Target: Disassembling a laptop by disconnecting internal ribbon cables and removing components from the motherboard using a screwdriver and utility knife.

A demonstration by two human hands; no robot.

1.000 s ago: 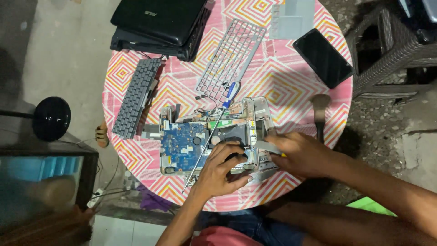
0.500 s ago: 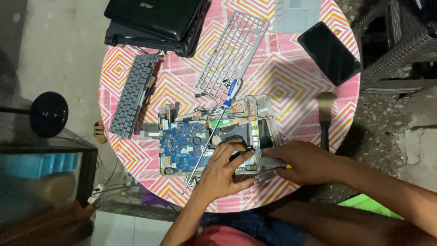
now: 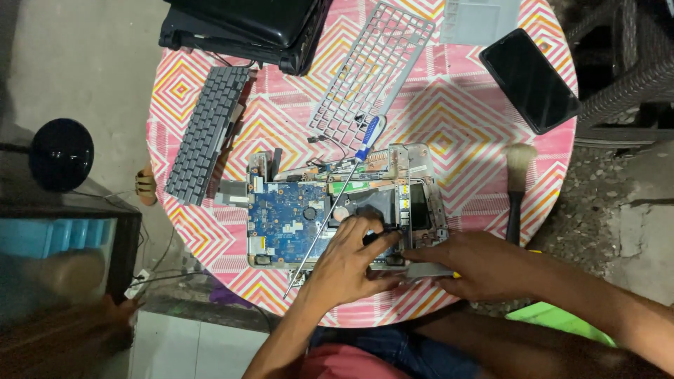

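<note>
An opened laptop chassis [image 3: 414,158] lies on the round table with its blue circuit board [image 3: 284,217] exposed. My left hand [image 3: 351,263] rests on the chassis, its fingertips pinching a black part [image 3: 375,207] set beside the board. My right hand [image 3: 481,263] grips the chassis at its near right corner; a small yellow thing [image 3: 456,275] peeks out under the fingers. A long screwdriver with a blue and white handle [image 3: 368,137] lies slantwise across the board, its shaft passing just left of my left hand.
On the pink patterned tablecloth [image 3: 463,119] lie a loose grey keyboard [image 3: 207,133], a silver keyboard frame [image 3: 372,70], a black phone [image 3: 530,78], a brush [image 3: 518,179] and stacked black laptops [image 3: 246,24]. A wicker chair [image 3: 632,63] stands at the right.
My right hand has slid a little down and right along the chassis's near edge. My left hand stays on the black part. The view has shifted slightly.
</note>
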